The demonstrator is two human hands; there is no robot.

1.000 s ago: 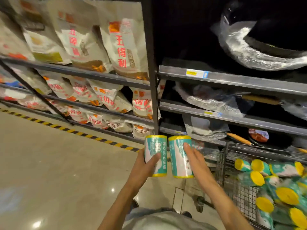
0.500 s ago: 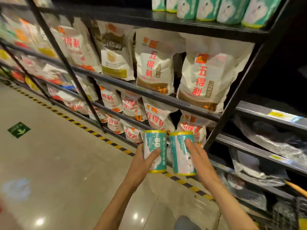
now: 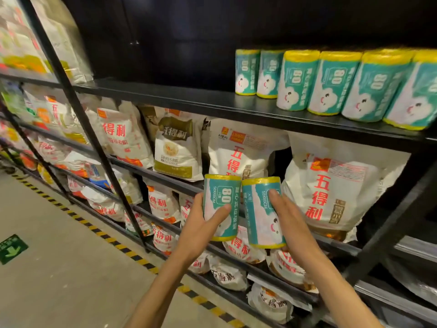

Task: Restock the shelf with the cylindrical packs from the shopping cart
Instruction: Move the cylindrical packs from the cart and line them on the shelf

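My left hand (image 3: 201, 229) grips a teal and white cylindrical pack with yellow ends (image 3: 221, 197), held upright. My right hand (image 3: 289, 223) grips a second pack of the same kind (image 3: 259, 209) right beside it; the two packs nearly touch. Both are raised in front of the flour-bag shelves, below the black top shelf (image 3: 189, 100). On that shelf, at the upper right, several matching packs (image 3: 331, 84) stand in a row. The shelf's left part is bare. The shopping cart is out of view.
White flour bags (image 3: 238, 152) fill the lower shelves. A slanted black upright (image 3: 78, 110) crosses the left side and another black post (image 3: 390, 226) stands at the right. The floor (image 3: 59, 268) carries a yellow-black stripe and a green arrow sign (image 3: 11, 248).
My view has swung up and left from the cart to the top shelf. Both hands have lifted the two packs higher, still held side by side.
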